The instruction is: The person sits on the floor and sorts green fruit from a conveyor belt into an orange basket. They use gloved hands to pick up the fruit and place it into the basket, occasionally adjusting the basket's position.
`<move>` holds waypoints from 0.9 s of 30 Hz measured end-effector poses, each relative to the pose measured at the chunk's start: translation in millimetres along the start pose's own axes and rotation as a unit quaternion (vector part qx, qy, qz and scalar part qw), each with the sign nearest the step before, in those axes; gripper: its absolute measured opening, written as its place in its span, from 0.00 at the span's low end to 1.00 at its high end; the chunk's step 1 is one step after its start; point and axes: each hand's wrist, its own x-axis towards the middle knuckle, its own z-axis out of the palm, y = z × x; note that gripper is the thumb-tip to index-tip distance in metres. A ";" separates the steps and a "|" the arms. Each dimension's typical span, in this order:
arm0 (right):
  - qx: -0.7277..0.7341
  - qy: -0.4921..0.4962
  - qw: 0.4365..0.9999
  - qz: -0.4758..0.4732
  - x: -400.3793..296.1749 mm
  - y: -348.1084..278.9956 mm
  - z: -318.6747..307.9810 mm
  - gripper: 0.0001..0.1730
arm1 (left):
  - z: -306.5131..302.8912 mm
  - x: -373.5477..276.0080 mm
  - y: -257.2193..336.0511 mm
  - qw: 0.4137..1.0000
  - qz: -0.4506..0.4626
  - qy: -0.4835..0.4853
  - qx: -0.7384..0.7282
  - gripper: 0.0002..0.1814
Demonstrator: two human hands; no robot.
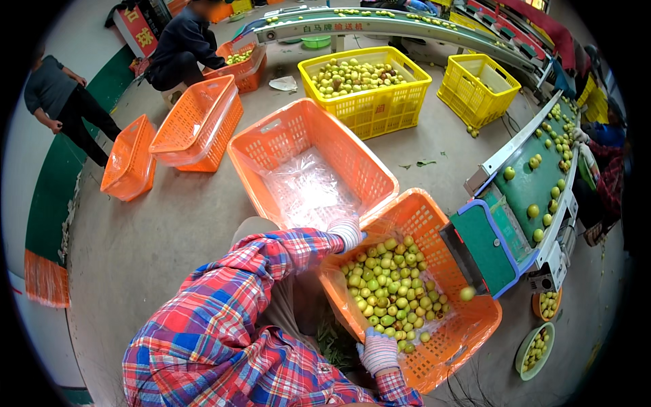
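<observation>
My left hand (347, 233), in a striped knit glove, is at the rim where two orange plastic crates meet; its fingers are partly hidden. My right hand (379, 352), gloved alike, holds the near rim of the orange crate of fruit (475, 330). Small green-yellow round fruits (386, 285) lie in that crate on a clear plastic liner. Beyond it stands an orange crate (310, 114) lined with clear plastic, with no fruit showing in it. The lower end of a green conveyor belt (524, 203) reaches over the fruit crate's right side, and one fruit (467, 293) is just below its edge.
A yellow crate of fruit (376, 114) and another yellow crate (465, 104) stand ahead. Lined orange crates (224, 127) are at the left, near a crouching person (178, 51) and a standing person (61, 96). A green basin (524, 351) stands right; a co-worker's sleeve (610, 178) is beside the belt.
</observation>
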 end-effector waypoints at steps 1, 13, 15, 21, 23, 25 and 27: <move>-0.002 0.001 1.000 -0.001 0.3 0.4 0.7 0.23 | -0.5 -0.1 0.4 1.000 0.001 -0.002 0.000 0.27; -0.002 -0.014 1.000 -0.001 1.1 0.2 0.7 0.23 | -2.2 1.4 -0.1 1.000 -0.004 -0.010 -0.009 0.30; -0.001 -0.017 1.000 0.000 1.2 -0.2 0.2 0.24 | -0.7 2.8 -1.3 1.000 -0.003 -0.010 -0.008 0.30; 0.001 -0.017 1.000 0.000 1.1 -0.1 -1.6 0.24 | 0.3 3.0 -0.2 1.000 -0.001 -0.007 0.003 0.28; 0.003 -0.016 1.000 0.001 1.0 -0.2 -2.1 0.24 | -0.1 2.4 0.3 1.000 0.001 -0.002 0.005 0.28; 0.004 -0.012 1.000 -0.003 0.9 0.5 -0.8 0.24 | -3.3 0.9 2.6 1.000 -0.002 -0.008 0.009 0.28; 0.003 -0.009 1.000 -0.006 0.9 0.7 -0.6 0.23 | -3.6 0.3 2.9 1.000 -0.002 -0.007 0.010 0.28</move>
